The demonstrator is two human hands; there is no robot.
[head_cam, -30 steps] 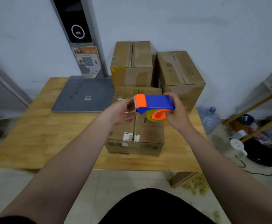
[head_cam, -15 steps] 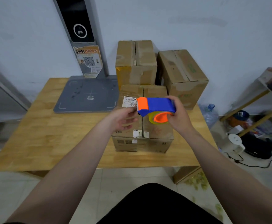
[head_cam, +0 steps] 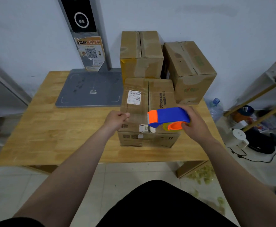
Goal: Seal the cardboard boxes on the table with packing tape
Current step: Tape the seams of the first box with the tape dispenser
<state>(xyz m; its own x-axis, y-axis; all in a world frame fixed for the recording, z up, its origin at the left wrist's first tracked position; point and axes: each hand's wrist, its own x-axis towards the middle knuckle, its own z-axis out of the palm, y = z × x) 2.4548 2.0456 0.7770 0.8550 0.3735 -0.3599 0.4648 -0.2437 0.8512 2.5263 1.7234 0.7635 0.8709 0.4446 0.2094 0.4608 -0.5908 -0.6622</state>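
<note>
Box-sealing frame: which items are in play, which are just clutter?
In play: tape dispenser held in right hand; left hand on near box; two rear boxes.

Clutter: grey scale platform, QR poster, water bottle, white kettle.

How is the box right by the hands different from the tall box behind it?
The near box lies low and flat; the tall box stands higher, against the wall. The near box wears a white label on top; the tall box's top shows none. The tall box has a yellow patch on its front; the near box doesn't. Both are brown cardboard with closed flaps.
</note>
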